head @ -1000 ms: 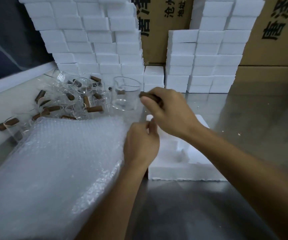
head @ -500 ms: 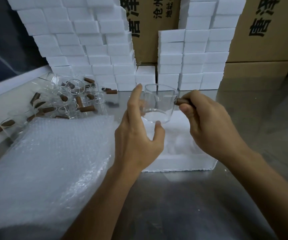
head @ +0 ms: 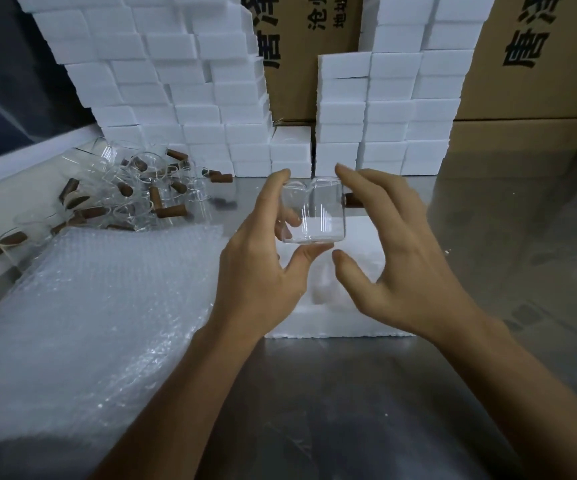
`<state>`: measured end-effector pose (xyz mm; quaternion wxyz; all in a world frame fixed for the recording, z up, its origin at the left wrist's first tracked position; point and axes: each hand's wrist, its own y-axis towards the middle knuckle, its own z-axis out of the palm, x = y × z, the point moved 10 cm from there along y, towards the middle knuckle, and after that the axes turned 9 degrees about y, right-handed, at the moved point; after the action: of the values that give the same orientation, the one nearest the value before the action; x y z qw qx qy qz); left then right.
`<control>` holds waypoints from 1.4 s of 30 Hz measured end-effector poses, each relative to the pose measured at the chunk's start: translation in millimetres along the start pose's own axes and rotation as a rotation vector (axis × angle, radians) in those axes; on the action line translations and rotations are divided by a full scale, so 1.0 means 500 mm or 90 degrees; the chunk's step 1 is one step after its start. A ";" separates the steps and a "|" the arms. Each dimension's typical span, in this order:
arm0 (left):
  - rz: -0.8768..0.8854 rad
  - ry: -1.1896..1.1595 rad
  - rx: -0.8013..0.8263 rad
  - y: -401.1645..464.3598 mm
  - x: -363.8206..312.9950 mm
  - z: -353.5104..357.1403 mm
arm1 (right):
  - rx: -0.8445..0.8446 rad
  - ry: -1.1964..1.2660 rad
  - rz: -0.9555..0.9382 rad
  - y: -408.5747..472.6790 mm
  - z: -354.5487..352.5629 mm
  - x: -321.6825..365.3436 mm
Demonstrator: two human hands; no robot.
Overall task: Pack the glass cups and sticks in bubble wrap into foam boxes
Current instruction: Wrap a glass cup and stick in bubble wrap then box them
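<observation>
**Glass cup held above foam box**

Glass cup (head: pixel 313 213) is pinched top & bottom by left hand (head: pixel 263 268), just above open foam box (head: pixel 360 306) on counter (head: pixel 349 410). Right hand (head: pixel 398 258) grip spread, fingertip at rim. Bubble wrap (head: pixel 89 323) left of box.

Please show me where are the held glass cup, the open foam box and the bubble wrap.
glass cup (head: pixel 315 216), head view, on its clear side wall.
foam box (head: pixel 335 327), head view, on its near front wall.
bubble wrap (head: pixel 89 306), head view, on the middle of the top sheet.

Cup pile (head: pixel 131 199) is lying upper left, behind bubble wrap (head: pixel 89 313); foam box (head: pixel 356 306) is sitting centre; foam stacks (head: pixel 190 84) are standing behind.
</observation>
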<state>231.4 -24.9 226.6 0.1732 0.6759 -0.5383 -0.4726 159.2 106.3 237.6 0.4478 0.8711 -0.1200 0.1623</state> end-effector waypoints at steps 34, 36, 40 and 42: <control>-0.393 0.447 0.066 -0.009 0.155 -0.111 | -0.097 -0.017 0.022 -0.006 -0.012 -0.003; -0.314 0.438 -0.007 0.008 0.123 -0.122 | -0.101 -0.014 0.025 -0.006 -0.014 -0.004; 0.011 0.291 -0.178 0.034 -0.009 -0.135 | -0.148 0.009 0.033 -0.006 -0.034 -0.009; 0.097 0.245 -0.192 0.023 -0.046 -0.125 | -0.194 0.031 0.044 -0.008 -0.053 -0.014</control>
<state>277.0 -25.9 276.3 0.4066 0.6771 -0.4683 -0.3961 149.3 130.7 246.4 0.5718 0.7840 -0.1627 0.1784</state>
